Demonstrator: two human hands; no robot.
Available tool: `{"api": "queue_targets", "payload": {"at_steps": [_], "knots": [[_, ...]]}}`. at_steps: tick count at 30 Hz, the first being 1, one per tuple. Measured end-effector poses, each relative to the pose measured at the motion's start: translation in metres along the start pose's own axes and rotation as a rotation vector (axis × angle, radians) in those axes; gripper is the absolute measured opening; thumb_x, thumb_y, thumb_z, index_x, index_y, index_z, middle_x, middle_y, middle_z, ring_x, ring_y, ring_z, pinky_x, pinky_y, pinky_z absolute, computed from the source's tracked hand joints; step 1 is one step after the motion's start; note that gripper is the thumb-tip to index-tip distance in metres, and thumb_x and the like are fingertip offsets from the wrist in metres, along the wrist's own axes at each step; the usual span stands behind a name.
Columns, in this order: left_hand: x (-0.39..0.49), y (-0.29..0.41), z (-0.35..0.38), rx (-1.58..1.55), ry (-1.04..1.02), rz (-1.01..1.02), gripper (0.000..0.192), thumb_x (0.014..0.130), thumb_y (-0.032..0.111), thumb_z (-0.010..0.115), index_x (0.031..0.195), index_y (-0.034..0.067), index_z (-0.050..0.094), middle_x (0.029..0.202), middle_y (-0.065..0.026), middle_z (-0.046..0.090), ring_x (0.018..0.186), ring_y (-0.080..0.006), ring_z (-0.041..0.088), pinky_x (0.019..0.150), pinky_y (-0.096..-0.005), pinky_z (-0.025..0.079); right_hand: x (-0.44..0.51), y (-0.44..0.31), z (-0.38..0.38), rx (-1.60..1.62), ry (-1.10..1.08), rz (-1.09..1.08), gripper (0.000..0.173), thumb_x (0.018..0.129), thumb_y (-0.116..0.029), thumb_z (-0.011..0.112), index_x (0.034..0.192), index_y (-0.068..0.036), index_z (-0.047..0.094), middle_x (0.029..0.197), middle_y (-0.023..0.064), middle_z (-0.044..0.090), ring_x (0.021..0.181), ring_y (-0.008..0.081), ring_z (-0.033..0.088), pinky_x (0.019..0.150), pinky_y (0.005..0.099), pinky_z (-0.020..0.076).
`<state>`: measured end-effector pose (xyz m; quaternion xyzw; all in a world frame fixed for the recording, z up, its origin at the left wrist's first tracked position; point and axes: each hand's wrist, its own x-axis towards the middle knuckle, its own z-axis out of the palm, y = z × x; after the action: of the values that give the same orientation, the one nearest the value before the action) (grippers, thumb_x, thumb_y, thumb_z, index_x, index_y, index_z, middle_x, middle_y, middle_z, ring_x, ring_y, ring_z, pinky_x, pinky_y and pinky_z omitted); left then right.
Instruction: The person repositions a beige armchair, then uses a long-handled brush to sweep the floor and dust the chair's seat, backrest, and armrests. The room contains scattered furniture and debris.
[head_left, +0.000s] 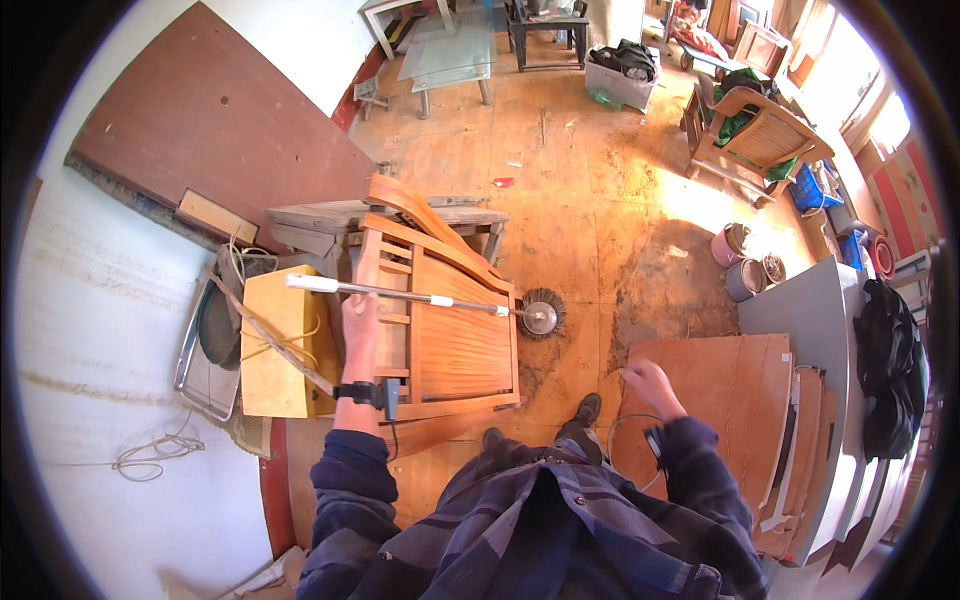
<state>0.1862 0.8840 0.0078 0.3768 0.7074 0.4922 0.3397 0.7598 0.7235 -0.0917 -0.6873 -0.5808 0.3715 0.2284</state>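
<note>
My left hand (360, 319) is closed around the metal pole of a long-handled round brush (405, 295). The pole lies nearly level across my front, its white grip to the left. At its right end is a round head (540, 313) with dark bristles, above the floor. Beneath the pole, a slatted wooden furniture piece (465, 330) leans or lies on its side; its support is partly hidden. My right hand (651, 384) hangs in front of me with curled fingers, nothing visible in it. Below it are flat reddish-brown boards (705, 405).
A yellow box (277, 341) and a weathered wooden bench (315, 217) stand at left, beside a large brown board (217, 112) against the wall. Buckets (742, 277) and a grey cabinet (799, 300) are at right. Farther off are a slatted chair (772, 139) and glass table (450, 56).
</note>
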Motion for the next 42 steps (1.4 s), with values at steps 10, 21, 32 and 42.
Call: {"api": "queue_targets", "payload": {"at_steps": [10, 21, 32, 42], "knots": [[0.031, -0.059, -0.010, 0.229, 0.195, -0.123, 0.034, 0.096, 0.032, 0.063, 0.092, -0.001, 0.069, 0.075, -0.0074, 0.065, 0.063, -0.0198, 0.061, 0.061, -0.0376, 0.050, -0.279, 0.219, -0.076, 0.594, 0.192, 1.173, 0.031, 0.099, -0.025, 0.064, 0.111, 0.003, 0.065, 0.088, 0.0148, 0.069, 0.069, 0.0244, 0.069, 0.054, 0.0383, 0.0586], [-0.067, -0.100, 0.171, 0.795, -0.698, -0.213, 0.042, 0.098, 0.040, 0.063, 0.106, -0.001, 0.069, 0.093, -0.0117, 0.074, 0.086, -0.0215, 0.068, 0.078, -0.0399, 0.054, -0.175, 0.203, -0.066, 0.441, 0.088, 0.937, 0.037, 0.093, -0.031, 0.070, 0.106, 0.003, 0.074, 0.093, 0.0190, 0.076, 0.086, 0.0307, 0.075, 0.078, 0.0415, 0.0596], [-0.014, -0.088, 0.259, 0.829, -0.880, -0.676, 0.035, 0.101, 0.035, 0.059, 0.103, 0.002, 0.070, 0.086, -0.0083, 0.072, 0.076, -0.0234, 0.071, 0.060, -0.0389, 0.052, -0.036, 0.230, -0.132, 0.397, 0.331, 1.059, 0.032, 0.091, -0.025, 0.071, 0.094, 0.006, 0.074, 0.078, 0.0113, 0.073, 0.071, 0.0188, 0.070, 0.063, 0.0326, 0.0547], [0.146, -0.034, 0.408, 0.640, -0.863, -0.473, 0.030, 0.100, 0.030, 0.065, 0.101, 0.000, 0.071, 0.088, -0.0085, 0.073, 0.080, -0.0214, 0.068, 0.069, -0.0375, 0.055, 0.082, 0.215, -0.131, 0.415, 0.394, 0.938, 0.033, 0.091, -0.025, 0.072, 0.094, 0.007, 0.073, 0.083, 0.0139, 0.074, 0.074, 0.0213, 0.069, 0.065, 0.0359, 0.0540]]}}
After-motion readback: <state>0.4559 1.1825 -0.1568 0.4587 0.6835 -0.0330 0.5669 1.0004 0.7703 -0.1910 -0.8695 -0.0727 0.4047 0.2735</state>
